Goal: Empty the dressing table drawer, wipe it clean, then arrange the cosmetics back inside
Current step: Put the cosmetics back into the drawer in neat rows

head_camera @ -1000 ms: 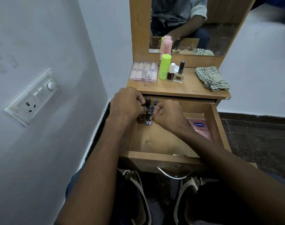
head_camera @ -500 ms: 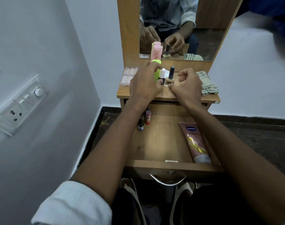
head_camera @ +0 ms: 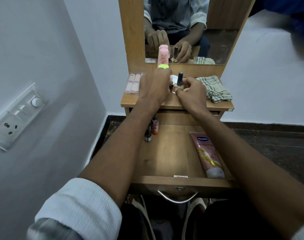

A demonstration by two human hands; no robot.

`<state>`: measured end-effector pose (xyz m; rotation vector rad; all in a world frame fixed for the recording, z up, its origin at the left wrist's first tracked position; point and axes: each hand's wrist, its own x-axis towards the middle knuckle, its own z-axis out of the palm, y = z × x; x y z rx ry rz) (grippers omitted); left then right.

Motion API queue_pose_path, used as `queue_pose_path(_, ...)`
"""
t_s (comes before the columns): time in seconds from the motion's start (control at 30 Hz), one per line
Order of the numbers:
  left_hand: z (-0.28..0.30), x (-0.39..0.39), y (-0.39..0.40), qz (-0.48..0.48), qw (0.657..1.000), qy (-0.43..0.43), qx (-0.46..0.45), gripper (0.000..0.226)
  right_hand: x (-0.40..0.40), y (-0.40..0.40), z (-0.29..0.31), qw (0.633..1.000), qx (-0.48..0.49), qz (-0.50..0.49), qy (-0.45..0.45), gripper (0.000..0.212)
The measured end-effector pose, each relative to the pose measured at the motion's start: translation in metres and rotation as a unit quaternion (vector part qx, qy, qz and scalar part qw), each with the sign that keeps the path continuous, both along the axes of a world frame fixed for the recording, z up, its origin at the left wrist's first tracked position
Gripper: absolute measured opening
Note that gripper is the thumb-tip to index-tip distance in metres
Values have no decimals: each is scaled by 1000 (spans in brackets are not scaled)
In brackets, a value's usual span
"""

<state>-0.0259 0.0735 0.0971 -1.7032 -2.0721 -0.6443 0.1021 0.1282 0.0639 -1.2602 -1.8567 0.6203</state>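
In the open drawer (head_camera: 166,153), nearest the camera, the pink tube (head_camera: 207,155) was laid flat along the right wall, long axis front to back, cap toward the front panel, and a few small bottles (head_camera: 152,129) were stood upright at the back left corner. On the tabletop (head_camera: 175,103) beyond, the dark-capped polish bottle (head_camera: 179,81) was pinched upright at its base by the curled fingers of the right hand (head_camera: 191,93), while the left hand (head_camera: 153,87) was curled beside the green-capped bottle (head_camera: 163,66); what it held could not be told. A knock-over was judged likely: both hands were crowded among tall narrow bottles, with the pink bottle (head_camera: 163,55) just behind.
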Motion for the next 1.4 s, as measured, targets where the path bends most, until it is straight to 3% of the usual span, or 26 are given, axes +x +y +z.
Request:
queue_pose_path(0.37,7,0,-66,-3,980,-198,12,19,25,-45,-1,997,66,31,14,19)
queue_pose_path(0.6,-18,-2,-117,-1,959,-276,-58,11,27,-77,-20,995,2,80,-52,11)
queue_pose_path(0.7,-32,-1,-119,-5,957,-273,-97,7,19,-80,-30,984,-35,98,-143,25)
queue_pose_path(0.8,-42,3,-116,-9,963,-229,-141,6,14,-74,-39,974,-69,96,-192,24)
queue_pose_path(1.07,-55,1,-110,9,965,-168,-203,6,7,-68,-58,970,-93,95,-205,24)
queue_pose_path(1.23,-58,2,-108,12,967,-154,-204,5,0,-69,-60,967,-97,95,-217,14)
queue_pose_path(1.4,-60,2,-107,23,970,-144,-192,5,-1,-67,-64,968,-79,92,-219,40)
